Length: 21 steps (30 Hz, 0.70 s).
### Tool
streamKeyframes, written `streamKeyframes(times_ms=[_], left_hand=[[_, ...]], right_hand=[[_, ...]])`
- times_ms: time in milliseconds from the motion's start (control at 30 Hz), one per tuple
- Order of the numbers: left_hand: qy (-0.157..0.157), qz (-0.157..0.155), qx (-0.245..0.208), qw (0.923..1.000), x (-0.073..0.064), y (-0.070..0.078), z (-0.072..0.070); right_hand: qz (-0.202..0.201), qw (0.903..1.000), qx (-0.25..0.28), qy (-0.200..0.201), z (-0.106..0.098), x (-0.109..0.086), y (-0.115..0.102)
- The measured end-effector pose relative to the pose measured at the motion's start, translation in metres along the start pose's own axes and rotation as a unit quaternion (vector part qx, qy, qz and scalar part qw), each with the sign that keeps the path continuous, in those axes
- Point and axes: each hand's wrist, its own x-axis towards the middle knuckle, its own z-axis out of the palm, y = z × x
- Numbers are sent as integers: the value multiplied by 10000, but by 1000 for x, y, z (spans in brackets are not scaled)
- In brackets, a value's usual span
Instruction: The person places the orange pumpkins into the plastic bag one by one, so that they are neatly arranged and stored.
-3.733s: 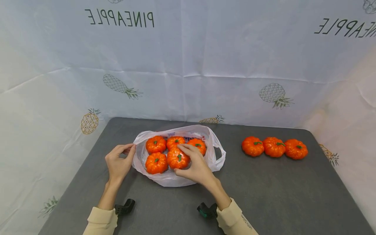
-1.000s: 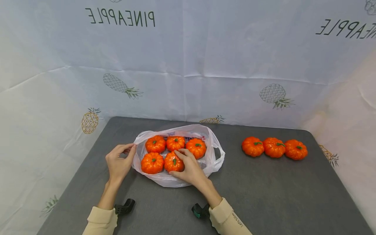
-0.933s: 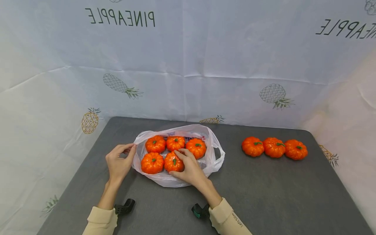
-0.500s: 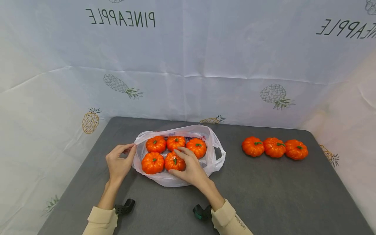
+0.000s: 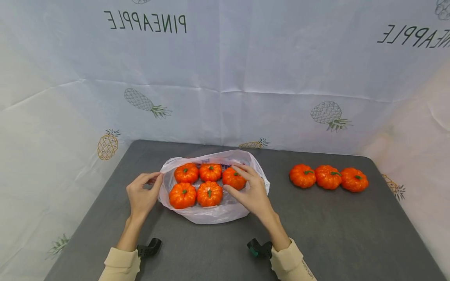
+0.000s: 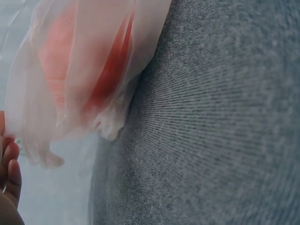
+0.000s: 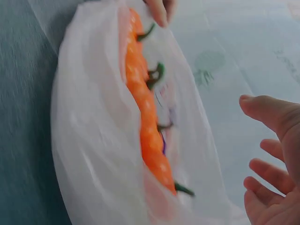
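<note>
A white plastic bag (image 5: 214, 216) lies spread open on the table with several small orange pumpkins inside, in two rows. My left hand (image 5: 144, 193) pinches the bag's left rim; its curled fingers (image 6: 13, 176) show at the edge of the left wrist view. My right hand (image 5: 254, 193) hovers over the bag's right part, beside the back-right pumpkin (image 5: 231, 179). In the right wrist view, the right hand (image 7: 279, 159) has its thumb and fingers spread, with nothing between them. The front-middle pumpkin (image 5: 209, 194) sits in the bag, left of that hand.
Three more orange pumpkins stand in a row on the table's right: a left one (image 5: 301, 175), a middle one (image 5: 327, 176) and a right one (image 5: 354, 179). The dark grey table (image 5: 316, 234) meets a pineapple-print cloth (image 5: 274, 78) at its back edge.
My right hand first set down the front-middle pumpkin, which shifted left along with its neighbour. It has since let go and moved right. My left hand stays on the rim.
</note>
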Motion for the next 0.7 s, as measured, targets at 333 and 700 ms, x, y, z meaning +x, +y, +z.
streamKeyframes(times_ms=[333, 700], left_hand=[[10, 71, 48, 10000, 1, -2, -1], [-30, -4, 37, 10000, 0, -2, 0]], right_hand=[[429, 9926, -108, 1133, -45, -2, 25], [1166, 9825, -414, 1395, -86, -7, 66]])
